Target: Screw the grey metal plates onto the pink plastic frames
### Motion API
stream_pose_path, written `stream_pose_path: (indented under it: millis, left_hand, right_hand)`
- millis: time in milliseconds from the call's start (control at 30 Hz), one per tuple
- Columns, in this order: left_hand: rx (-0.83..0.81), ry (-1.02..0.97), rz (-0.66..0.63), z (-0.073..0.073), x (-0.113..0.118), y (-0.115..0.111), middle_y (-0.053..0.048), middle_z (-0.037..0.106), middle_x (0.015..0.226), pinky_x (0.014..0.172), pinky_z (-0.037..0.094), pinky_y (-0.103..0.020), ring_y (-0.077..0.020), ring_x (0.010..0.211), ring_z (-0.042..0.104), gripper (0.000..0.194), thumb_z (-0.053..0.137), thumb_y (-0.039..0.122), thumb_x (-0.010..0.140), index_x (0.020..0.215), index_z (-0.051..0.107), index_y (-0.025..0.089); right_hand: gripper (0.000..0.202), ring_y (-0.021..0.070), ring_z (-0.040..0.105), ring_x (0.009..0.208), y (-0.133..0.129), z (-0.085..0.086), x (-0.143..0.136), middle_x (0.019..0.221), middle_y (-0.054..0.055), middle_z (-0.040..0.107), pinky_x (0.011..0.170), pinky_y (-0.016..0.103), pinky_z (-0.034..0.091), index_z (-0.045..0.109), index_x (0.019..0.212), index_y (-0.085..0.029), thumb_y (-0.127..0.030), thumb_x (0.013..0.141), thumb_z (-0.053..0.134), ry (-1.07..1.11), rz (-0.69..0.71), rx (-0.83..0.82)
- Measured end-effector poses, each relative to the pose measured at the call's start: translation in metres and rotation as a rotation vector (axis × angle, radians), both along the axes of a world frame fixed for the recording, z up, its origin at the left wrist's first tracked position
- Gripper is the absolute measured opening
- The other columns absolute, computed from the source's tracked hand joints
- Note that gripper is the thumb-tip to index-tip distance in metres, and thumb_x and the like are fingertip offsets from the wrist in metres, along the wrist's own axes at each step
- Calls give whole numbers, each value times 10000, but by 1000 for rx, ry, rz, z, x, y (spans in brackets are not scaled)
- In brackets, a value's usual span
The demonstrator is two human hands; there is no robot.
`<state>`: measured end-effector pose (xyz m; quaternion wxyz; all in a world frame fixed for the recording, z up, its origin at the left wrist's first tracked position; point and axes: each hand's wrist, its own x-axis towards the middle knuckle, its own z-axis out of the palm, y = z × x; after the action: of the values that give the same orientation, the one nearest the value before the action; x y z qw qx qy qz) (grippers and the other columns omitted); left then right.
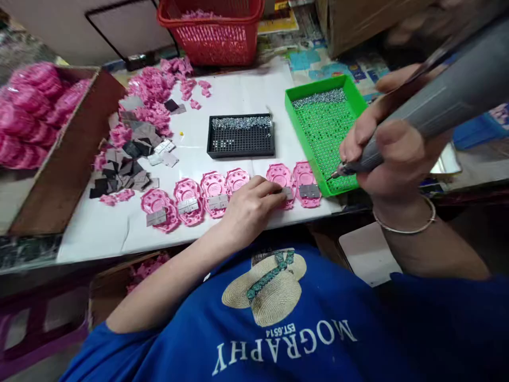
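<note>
In my right hand (392, 143) is a grey electric screwdriver (449, 87), its tip down at the near corner of the green perforated tray (292, 114), which holds small screws. My left hand (252, 207) reaches across the row of pink plastic parts. Its bent fingers press on a pink plastic part (278, 171) with a grey plate (287, 193) on it; the thumb is mostly hidden. Another pink part (304, 171) with a dark grey plate (309, 191) lies to the right. Several more stand in line to the left, most with plates (217, 202); my hand partly covers one.
A black perforated tray (240, 151) with screws sits behind the row. Loose grey and black plates (139, 148) and pink pieces (151, 87) are heaped at left. A box (75, 164) of pink parts stands far left, and a red basket (214, 40) at the back.
</note>
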<state>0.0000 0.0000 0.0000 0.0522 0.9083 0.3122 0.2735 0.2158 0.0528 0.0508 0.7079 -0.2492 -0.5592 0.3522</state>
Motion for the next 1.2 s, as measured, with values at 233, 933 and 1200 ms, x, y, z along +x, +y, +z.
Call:
stream_pose_path:
  millis: [233, 933, 1200]
  left_hand:
    - [-8, 60, 26, -1, 2, -1, -97, 710, 1039, 757, 542, -308, -191, 907, 593, 201, 523, 110, 965, 1070, 693, 132]
    - [-40, 103, 41, 1, 4, -2, -98, 685, 995, 781, 512, -307, -190, 903, 560, 282, 423, 153, 1013, 997, 704, 138]
    - [-32, 86, 37, 1, 4, -2, -97, 685, 997, 785, 517, -304, -189, 902, 560, 270, 432, 141, 1006, 993, 701, 133]
  right_hand:
    - [318, 91, 469, 395, 1, 26, -19, 668, -54, 573, 297, 282, 366, 696, 926, -255, -412, 663, 778, 23, 13, 101]
    - [278, 78, 440, 453, -2, -15, -50, 647, -74, 547, 421, 246, 364, 654, 1069, -242, -261, 800, 724, 18, 271, 21]
    - [302, 97, 406, 482, -3, -17, -51, 639, -60, 493, 462, 266, 383, 658, 1067, -305, -373, 787, 747, -37, 197, -14]
